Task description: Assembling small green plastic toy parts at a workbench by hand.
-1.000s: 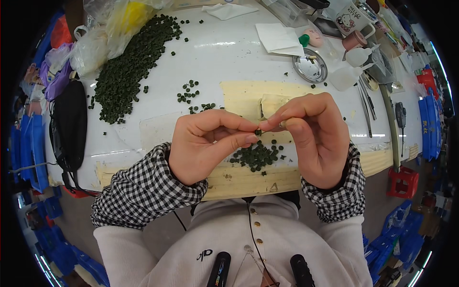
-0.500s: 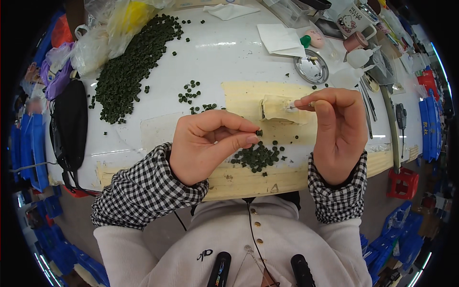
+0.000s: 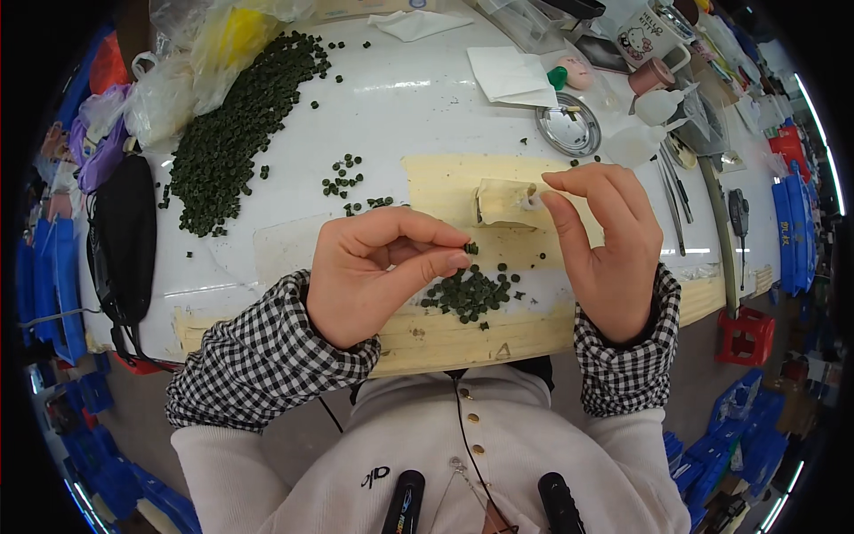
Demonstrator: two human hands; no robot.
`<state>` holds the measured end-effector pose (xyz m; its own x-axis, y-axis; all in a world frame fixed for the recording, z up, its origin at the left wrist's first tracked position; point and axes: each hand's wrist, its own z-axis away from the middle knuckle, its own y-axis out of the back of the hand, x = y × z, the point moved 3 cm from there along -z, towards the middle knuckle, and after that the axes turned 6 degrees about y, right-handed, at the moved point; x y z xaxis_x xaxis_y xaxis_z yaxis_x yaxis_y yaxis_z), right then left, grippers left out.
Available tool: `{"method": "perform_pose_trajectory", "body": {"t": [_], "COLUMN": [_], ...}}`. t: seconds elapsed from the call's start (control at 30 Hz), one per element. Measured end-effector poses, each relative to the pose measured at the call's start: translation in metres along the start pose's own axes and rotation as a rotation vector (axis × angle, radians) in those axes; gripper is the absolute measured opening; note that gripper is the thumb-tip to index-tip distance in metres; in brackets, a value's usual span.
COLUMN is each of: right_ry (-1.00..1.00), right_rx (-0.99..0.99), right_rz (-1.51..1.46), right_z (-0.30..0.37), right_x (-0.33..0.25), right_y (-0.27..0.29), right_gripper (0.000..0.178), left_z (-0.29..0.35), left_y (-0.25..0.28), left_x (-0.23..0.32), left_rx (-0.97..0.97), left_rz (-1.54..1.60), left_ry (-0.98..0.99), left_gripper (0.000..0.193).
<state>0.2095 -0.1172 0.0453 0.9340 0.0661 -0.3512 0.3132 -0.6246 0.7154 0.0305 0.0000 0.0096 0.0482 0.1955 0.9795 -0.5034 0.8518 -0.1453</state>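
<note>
Between the thumb and index fingertip of my left hand [image 3: 369, 280] is a small dark green ribbed round part [image 3: 471, 248]. Below it lies a small heap of similar dark green parts [image 3: 471, 295], close to the table's near edge. My right hand [image 3: 609, 254] is open, thumb and index finger apart, and I see nothing held between them. Just left of those fingertips stands a cream-coloured taped block [image 3: 503, 203] with something whitish at its right end. The block rests on a yellow taped patch [image 3: 436, 182] of the table.
A large pile of dark green parts [image 3: 236, 133] spreads over the left back, beside clear plastic bags [image 3: 165, 102] and a black pouch [image 3: 129, 240]. Loose parts [image 3: 342, 175] lie mid-table. To the right back are a round metal dish [image 3: 567, 125], white paper [image 3: 509, 76], a mug [image 3: 649, 36] and tweezers [image 3: 669, 200].
My right thumb and index finger have parted; the thin pin-like thing pinched between them earlier no longer shows there. My left hand keeps its pinch on the green part.
</note>
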Motion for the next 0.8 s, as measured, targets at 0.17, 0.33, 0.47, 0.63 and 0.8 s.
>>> {"method": "perform_pose_trajectory", "body": {"t": [0.17, 0.33, 0.47, 0.63, 0.8], "right_ry": [-0.137, -0.229, -0.207, -0.253, -0.265], "right_rx": [0.096, -0.032, -0.178, -0.206, -0.220], "right_rz": [0.050, 0.140, 0.230, 0.255, 0.225], "right_z": [0.010, 0.035, 0.047, 0.050, 0.048], "right_x": [0.022, 0.048, 0.056, 0.059, 0.061], "right_y": [0.035, 0.050, 0.039, 0.029, 0.024], "right_gripper": [0.008, 0.007, 0.007, 0.010, 0.009], "left_z": [-0.005, -0.006, -0.006, -0.015, -0.015], "left_y": [0.000, -0.003, -0.002, 0.016, 0.029], "left_x": [0.001, -0.001, -0.001, 0.011, 0.017], "left_rx": [-0.063, -0.102, -0.097, -0.113, -0.119], "left_rz": [-0.265, -0.496, -0.551, -0.712, -0.734], "left_ry": [-0.088, -0.072, -0.134, -0.103, -0.041], "left_gripper": [0.014, 0.014, 0.013, 0.013, 0.015]}}
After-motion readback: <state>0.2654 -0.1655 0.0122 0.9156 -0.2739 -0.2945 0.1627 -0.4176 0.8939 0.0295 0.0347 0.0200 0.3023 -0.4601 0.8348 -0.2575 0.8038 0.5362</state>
